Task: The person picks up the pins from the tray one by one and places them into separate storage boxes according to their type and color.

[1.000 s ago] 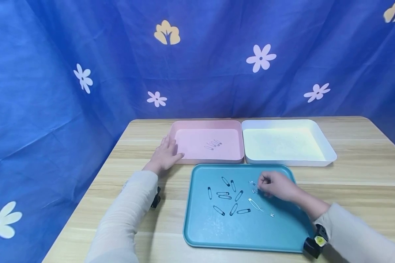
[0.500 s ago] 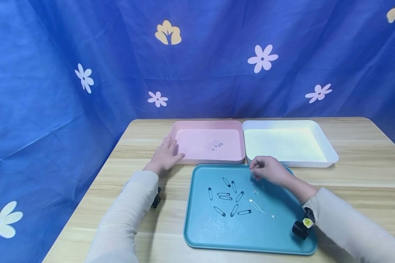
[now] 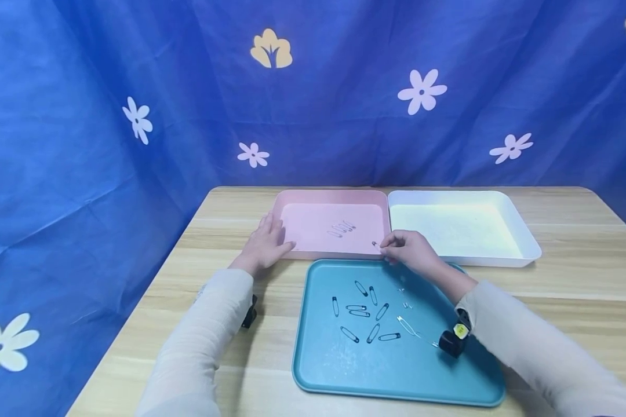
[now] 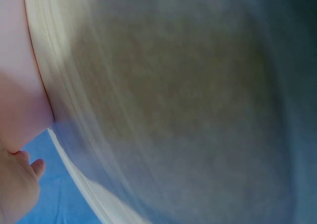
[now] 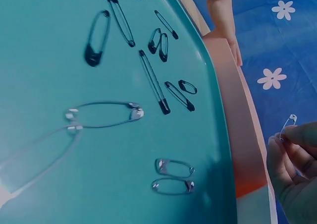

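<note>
My right hand pinches a small silver safety pin over the near right corner of the pink tray; the right wrist view shows the pin sticking up between the fingertips. The pink tray holds a few silver pins. Below it, the teal tray carries several black pins and silver pins. My left hand rests flat on the table, touching the pink tray's left rim. The left wrist view is a blur.
A white tray sits right of the pink one and looks bare inside. All three stand on a wooden table. A blue flowered cloth hangs behind and to the left.
My right hand rose from the teal tray with a silver pin and moved up-left to the pink tray's near corner. The left hand stayed put.
</note>
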`<state>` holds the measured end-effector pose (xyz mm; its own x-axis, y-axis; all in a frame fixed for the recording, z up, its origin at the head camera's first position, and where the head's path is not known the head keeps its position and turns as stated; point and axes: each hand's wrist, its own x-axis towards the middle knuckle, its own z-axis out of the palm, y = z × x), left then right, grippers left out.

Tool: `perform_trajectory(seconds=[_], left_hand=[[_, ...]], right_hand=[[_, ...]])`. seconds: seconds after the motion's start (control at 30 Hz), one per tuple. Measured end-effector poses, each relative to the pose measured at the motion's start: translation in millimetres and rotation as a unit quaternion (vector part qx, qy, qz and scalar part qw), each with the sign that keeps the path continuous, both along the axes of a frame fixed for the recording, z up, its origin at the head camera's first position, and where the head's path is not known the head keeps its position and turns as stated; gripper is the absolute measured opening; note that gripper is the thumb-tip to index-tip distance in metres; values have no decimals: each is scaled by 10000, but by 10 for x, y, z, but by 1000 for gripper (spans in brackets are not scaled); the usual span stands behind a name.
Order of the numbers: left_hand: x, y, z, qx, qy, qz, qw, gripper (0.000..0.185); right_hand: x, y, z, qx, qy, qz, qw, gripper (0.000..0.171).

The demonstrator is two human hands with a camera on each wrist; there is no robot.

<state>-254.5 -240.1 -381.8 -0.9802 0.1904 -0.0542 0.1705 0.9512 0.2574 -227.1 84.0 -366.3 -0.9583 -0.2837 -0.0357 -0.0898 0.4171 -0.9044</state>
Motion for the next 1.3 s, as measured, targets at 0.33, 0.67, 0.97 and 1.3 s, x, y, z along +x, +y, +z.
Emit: perform_trajectory(seconds=[0.33, 0.67, 0.97, 1.3], left_hand=[[-14, -1, 14, -11, 74, -35, 10000, 75], [-10, -2, 9, -32, -3, 30, 10000, 75], [11, 9, 24, 3, -8, 40, 10000, 75], [6, 6, 4, -14, 54, -24, 10000, 75]], right_hand=[[-272, -206, 14, 50, -326, -305, 9990, 9], [-508, -470, 2, 536, -301, -222, 9979, 10], [-662, -611, -56, 1131, -184, -179, 9933, 9], [-772, -703, -123, 1459, -320, -151, 9887, 6]])
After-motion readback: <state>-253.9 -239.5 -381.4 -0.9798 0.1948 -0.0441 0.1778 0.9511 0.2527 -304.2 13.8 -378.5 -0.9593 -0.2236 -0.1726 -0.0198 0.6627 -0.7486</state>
